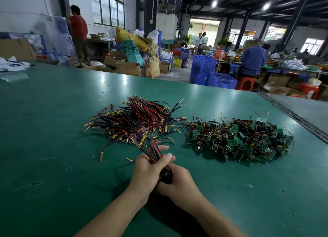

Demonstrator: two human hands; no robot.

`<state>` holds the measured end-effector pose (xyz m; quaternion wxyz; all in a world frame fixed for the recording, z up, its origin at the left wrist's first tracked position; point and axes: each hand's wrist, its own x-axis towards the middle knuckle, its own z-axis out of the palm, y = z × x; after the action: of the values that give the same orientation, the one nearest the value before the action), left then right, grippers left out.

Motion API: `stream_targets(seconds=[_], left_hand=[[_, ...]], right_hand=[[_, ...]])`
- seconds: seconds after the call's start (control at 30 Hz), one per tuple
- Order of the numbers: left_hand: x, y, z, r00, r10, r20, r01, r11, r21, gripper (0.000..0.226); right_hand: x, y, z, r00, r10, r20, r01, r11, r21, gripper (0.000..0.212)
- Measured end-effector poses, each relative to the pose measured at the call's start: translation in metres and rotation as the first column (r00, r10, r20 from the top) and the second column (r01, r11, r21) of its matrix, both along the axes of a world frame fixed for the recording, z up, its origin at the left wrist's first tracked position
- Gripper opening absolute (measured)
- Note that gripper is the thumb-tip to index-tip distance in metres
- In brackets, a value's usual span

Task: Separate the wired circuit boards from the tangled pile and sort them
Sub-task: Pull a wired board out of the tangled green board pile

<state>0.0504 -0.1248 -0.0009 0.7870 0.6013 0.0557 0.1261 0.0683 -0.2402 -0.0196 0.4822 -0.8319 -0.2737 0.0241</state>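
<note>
Where the two hands met at the near middle of the table, a bundle of wires (pixel 154 153), black and red, ran between them. The left hand (pixel 149 169) had its fingers curled round the upper part of the bundle, and the right hand (pixel 179 181) was wrapped round its dark lower end. Whether boards sat inside that end could not be told.

The bundle's far end reached the near edge of a laid-out heap (pixel 138 123). There, long black, red and yellow wires fanned away from the person, with small yellow and blue parts at the near side. Just to the right of it, with a few stray wires touching, lay the tangled pile (pixel 239 139), thick with small green circuit boards (pixel 237 142) and short looped wires.

Both heaps rested on the green table (pixel 53 130), whose surface showed scuffs and glare from ceiling lamps. Beyond its far edge stood blue crates (pixel 213 73) and cardboard boxes (pixel 127 68). A person in a blue shirt (pixel 253 59) sat on a red stool (pixel 245 83).
</note>
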Motion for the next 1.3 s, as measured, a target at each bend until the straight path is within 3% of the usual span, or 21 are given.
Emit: stream_targets(seconds=[0.1,0.27,0.43,0.57,0.63,0.73,0.8,0.87,1.0,1.1,1.3], left_hand=[[0.002,0.005,-0.001,0.995,0.074,0.066,-0.086,0.977,0.197,0.010],[0.000,0.007,0.002,0.993,0.017,0.118,-0.037,0.984,0.174,0.015],[-0.004,0.005,0.002,0.989,-0.082,0.122,0.061,0.984,0.166,0.003],[-0.003,0.012,0.008,0.982,-0.152,0.108,0.170,0.968,-0.186,0.016],[-0.003,0.013,0.013,0.975,-0.180,0.130,0.214,0.918,-0.334,0.014],[-0.001,0.012,0.016,0.965,-0.221,0.138,0.260,0.828,-0.497,0.035],[0.001,0.016,0.018,0.960,-0.250,0.129,0.278,0.777,-0.565,0.045],[0.003,0.023,0.020,0.960,-0.244,0.135,0.274,0.736,-0.619,0.043],[0.005,0.042,0.019,0.982,-0.133,0.132,0.186,0.618,-0.764,0.036],[0.004,0.051,0.019,0.989,-0.079,0.123,0.146,0.529,-0.836,0.034],[0.007,0.051,0.019,0.990,-0.043,0.131,0.135,0.495,-0.858,0.034]], right_hand=[[0.001,-0.002,0.002,0.990,0.053,-0.127,-0.043,0.996,0.078,0.022],[-0.002,-0.005,0.009,0.899,0.266,-0.347,-0.162,0.940,0.301,0.013],[-0.002,-0.008,0.014,0.824,0.336,-0.455,-0.172,0.915,0.365,0.005],[-0.002,-0.013,0.015,0.748,0.370,-0.550,-0.214,0.920,0.327,0.005],[-0.002,-0.013,0.015,0.723,0.373,-0.582,-0.213,0.921,0.326,0.006],[-0.004,-0.011,0.017,0.693,0.404,-0.597,-0.223,0.908,0.355,0.004],[-0.006,-0.009,0.018,0.674,0.436,-0.597,-0.236,0.892,0.385,0.003],[-0.007,-0.007,0.017,0.655,0.448,-0.609,-0.205,0.881,0.427,0.016],[-0.006,-0.005,0.015,0.539,0.503,-0.675,-0.054,0.821,0.569,0.037],[-0.006,-0.003,0.015,0.532,0.523,-0.666,-0.001,0.787,0.617,0.040],[-0.012,0.000,0.017,0.522,0.649,-0.553,-0.015,0.655,0.755,0.035]])
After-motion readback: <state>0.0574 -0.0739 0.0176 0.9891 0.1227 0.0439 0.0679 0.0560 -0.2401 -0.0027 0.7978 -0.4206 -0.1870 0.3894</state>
